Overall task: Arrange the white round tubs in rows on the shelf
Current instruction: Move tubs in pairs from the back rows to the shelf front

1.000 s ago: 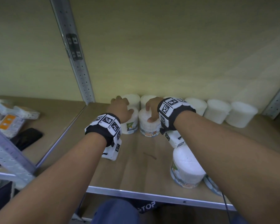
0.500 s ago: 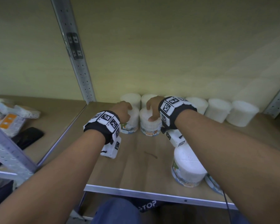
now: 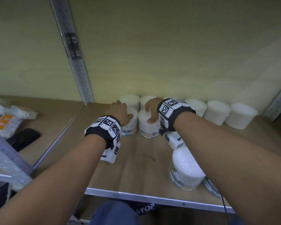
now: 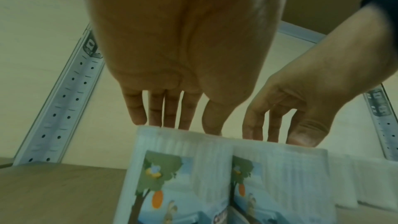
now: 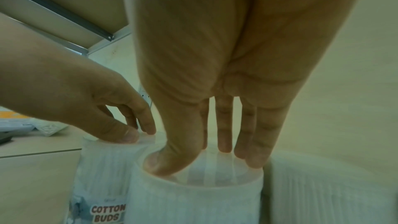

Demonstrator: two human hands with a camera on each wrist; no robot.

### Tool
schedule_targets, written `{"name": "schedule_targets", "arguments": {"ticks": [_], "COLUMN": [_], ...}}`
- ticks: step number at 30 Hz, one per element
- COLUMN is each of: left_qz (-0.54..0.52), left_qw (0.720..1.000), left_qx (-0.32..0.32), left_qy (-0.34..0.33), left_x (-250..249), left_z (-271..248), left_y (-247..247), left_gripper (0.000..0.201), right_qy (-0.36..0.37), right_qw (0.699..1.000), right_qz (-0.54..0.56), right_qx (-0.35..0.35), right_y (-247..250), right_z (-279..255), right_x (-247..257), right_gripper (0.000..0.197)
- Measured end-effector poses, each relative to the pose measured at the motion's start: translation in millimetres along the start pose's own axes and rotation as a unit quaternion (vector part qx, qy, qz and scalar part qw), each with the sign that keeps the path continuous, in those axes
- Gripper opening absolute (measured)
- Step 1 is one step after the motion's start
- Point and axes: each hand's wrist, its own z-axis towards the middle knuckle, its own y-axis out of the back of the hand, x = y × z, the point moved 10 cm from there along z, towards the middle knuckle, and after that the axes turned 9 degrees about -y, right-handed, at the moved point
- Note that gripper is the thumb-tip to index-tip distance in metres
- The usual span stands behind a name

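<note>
Two white round tubs stand side by side in a second row on the wooden shelf (image 3: 133, 161). My left hand (image 3: 122, 111) rests on top of the left tub (image 3: 131, 125), fingertips (image 4: 137, 120) at the lid's far edge. My right hand (image 3: 150, 111) presses straight fingers (image 5: 224, 142) and thumb onto the lid of the right tub (image 3: 148, 127), which is labelled cotton buds. Behind them several white tubs (image 3: 216, 112) line the back wall. Another tub (image 3: 186, 169) stands near the front edge under my right forearm.
A perforated metal upright (image 3: 76, 62) bounds the shelf on the left, another upright (image 3: 279, 101) on the right. The neighbouring shelf holds packets (image 3: 5, 122) and a black phone (image 3: 23, 139). A metal lip (image 3: 136, 195) runs along the front edge. Bare wood lies between my forearms.
My left hand's spread fingers have come down and settled on the left tub. The right hand has stayed on its tub.
</note>
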Motion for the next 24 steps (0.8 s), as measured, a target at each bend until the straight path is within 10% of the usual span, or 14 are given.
{"name": "schedule_targets", "arguments": {"ticks": [9,16,24], "left_qz": [-0.058,-0.023,-0.039], "left_qw": [0.994,0.999,0.999], "left_qx": [0.073,-0.024,0.008], "left_qy": [-0.052,-0.018,-0.029], "left_x": [-9,-2,-2], "left_z": [0,-1,4], "left_y": [-4,4,-1], "left_gripper": [0.054,0.048,0.047], "right_qy": [0.055,0.027,-0.001], "right_qw": [0.998,0.999,0.993], "right_qz": [-0.003,0.037,0.104], "right_qx": [-0.021,0.004,-0.056], "right_y": [8,9,31], "right_z": [-18,-30,-53], "right_x": [4,1,-3], "right_gripper": [0.056,0.055,0.057]}}
